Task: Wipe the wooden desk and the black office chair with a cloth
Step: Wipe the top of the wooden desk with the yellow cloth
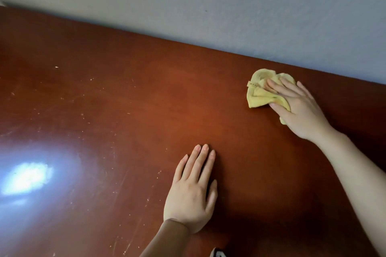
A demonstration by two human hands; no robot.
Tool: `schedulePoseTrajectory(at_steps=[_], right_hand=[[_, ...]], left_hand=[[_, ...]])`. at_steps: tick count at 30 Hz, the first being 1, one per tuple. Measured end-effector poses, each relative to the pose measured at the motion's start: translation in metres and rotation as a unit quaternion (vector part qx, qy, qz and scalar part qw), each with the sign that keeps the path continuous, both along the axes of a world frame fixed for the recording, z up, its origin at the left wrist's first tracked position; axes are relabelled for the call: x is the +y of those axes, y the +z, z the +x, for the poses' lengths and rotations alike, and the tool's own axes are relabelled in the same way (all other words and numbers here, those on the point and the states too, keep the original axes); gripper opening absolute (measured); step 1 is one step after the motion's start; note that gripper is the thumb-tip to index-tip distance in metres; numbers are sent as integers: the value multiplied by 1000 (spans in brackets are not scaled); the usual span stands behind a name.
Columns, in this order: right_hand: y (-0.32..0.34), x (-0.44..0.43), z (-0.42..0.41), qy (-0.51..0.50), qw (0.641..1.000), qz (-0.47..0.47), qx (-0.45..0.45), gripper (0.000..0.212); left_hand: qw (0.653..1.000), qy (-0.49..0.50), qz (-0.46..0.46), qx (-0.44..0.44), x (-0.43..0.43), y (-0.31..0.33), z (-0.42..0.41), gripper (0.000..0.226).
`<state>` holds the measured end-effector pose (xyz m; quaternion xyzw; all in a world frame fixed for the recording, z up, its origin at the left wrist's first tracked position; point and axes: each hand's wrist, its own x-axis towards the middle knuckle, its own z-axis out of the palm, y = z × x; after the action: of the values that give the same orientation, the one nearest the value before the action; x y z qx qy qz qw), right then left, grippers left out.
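Yellow cloth (261, 94) is seen crumpled on the wooden table (135, 100), far-right area, near the back edge where the table meets the wall (208, 2). Cloth is pinned under the right hand (300, 108): fingers (277, 87) are laid straight and spread over the cloth's right half, thumb placed along its near edge, palm down. No curl or pinch is seen; cloth is pressed flat-handed, not gripped. Most of the cloth sticks out to the left of and beyond the fingertips; a small yellow bit is visible under the palm on the near side. Right forearm is extended in from the lower-right corner.

Left hand (192, 190) is laid flat on the table, centre-bottom of view, fingers straight and held together, thumb tucked alongside, nothing held. It is well apart from the cloth, nearer the person & to the left of it.

Table surface: reddish-brown, glossy, w/ pale scratches and specks on the left half. A bright light reflection (25, 179) is seen at lower left. Wall is plain grey-blue. A small dark/white obj at the bottom edge can't be identified.
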<state>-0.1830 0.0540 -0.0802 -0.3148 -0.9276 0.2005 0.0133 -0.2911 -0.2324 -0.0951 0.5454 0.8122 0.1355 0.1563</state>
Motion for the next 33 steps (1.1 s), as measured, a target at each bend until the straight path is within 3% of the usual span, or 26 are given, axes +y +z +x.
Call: schedulePoseTrajectory(at_steps=[7,13,18,23,26,33], right_hand=[[-2,29,-54,-105,993,39,26,52],[-12,-6,-129,-41,996,79,-28,48],[-15,-60,-159,72,993,83,-44,49],[-12,-93,-131,142,985,85,-45,48],[-7,-95,-89,152,987,40,-39,49],[-2,-60,35,33,999,-6,-35,48]], left_hand=[[1000,-4,13,2,0,-1,0,58],[1000,-4,14,5,1,-1,1,58],[1000,-6,10,6,1,-3,0,58],[1000,-1,8,2,2,-4,-3,58],[1000,-4,8,9,2,-4,-2,57],[1000,2,14,6,0,-3,0,56]])
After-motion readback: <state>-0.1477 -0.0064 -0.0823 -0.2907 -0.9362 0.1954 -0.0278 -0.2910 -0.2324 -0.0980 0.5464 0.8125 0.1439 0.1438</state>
